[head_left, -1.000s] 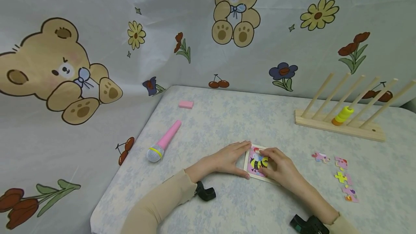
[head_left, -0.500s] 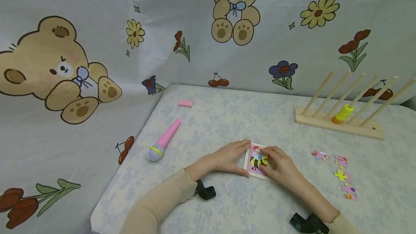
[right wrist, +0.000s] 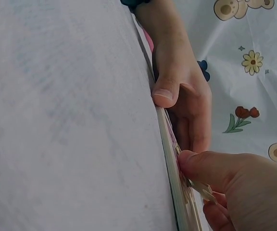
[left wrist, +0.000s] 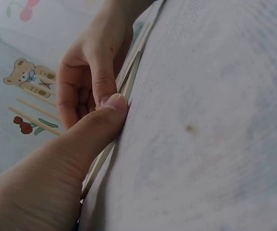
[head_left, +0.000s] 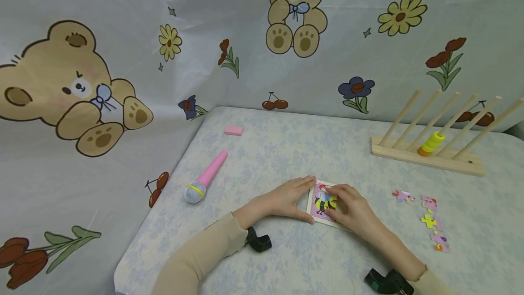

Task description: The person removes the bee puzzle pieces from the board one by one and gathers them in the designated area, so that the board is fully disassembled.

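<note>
A small jigsaw puzzle board [head_left: 322, 217] with a pale wooden frame and a bee picture lies on the table. My left hand [head_left: 285, 199] rests along its left side, thumb at the lower corner and straight fingertips at the upper one. In the left wrist view the left thumb [left wrist: 97, 126] touches the frame's edge. Over the board's right part, my right hand [head_left: 357, 211] pinches a thin puzzle piece [right wrist: 203, 189] between thumb and fingers; the piece is tilted in the right wrist view. That hand hides the right side of the picture.
Several loose puzzle pieces [head_left: 430, 222] lie right of the board. Behind them stands a wooden peg rack [head_left: 446, 162] with yellow and orange rings on one peg. A pink microphone [head_left: 210, 172] and a pink block [head_left: 234, 130] lie at left. A printed cloth [head_left: 245, 12] hangs behind.
The head view has shifted very slightly. Both hands stay in almost the same place on the board.
</note>
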The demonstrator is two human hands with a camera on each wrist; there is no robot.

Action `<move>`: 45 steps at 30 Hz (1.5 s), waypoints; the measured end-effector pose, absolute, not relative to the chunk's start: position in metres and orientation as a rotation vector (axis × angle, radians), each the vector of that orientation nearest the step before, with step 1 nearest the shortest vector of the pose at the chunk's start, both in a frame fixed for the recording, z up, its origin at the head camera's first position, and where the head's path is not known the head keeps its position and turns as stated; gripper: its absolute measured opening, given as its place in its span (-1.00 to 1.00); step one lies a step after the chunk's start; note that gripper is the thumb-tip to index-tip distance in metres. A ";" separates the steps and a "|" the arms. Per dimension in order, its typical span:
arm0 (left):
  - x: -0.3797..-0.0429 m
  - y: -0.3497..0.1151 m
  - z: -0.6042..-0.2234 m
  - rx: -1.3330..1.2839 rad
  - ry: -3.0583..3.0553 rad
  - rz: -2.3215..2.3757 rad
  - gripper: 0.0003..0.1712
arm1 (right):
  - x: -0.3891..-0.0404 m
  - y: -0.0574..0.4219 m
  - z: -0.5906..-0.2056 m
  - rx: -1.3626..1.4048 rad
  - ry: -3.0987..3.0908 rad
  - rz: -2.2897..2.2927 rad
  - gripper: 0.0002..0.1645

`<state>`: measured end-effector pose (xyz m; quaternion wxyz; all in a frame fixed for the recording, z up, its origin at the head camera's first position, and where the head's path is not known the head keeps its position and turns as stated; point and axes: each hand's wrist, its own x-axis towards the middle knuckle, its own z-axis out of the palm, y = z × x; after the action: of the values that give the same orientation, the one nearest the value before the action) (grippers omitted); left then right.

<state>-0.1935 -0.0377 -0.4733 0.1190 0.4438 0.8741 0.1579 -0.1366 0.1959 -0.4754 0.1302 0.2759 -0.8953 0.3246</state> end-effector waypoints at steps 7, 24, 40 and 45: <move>-0.193 -0.038 -0.474 1.303 2.553 0.487 0.23 | -0.136 0.196 -0.476 0.830 -2.575 0.945 -0.36; -0.191 -0.038 -0.471 1.291 2.551 0.484 0.21 | -0.138 0.195 -0.479 0.862 -2.523 0.980 -0.34; -0.192 -0.039 -0.475 1.344 2.579 0.478 0.09 | -0.137 0.194 -0.479 0.817 -2.544 1.005 -0.37; -0.193 -0.039 -0.475 1.334 2.570 0.475 0.10 | -0.136 0.194 -0.476 0.774 -2.553 1.063 -0.42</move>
<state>-0.1934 -0.0389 -0.4752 0.1035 0.4522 0.8712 0.1610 -0.1365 0.1940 -0.4764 0.1345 0.2669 -0.8810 0.3668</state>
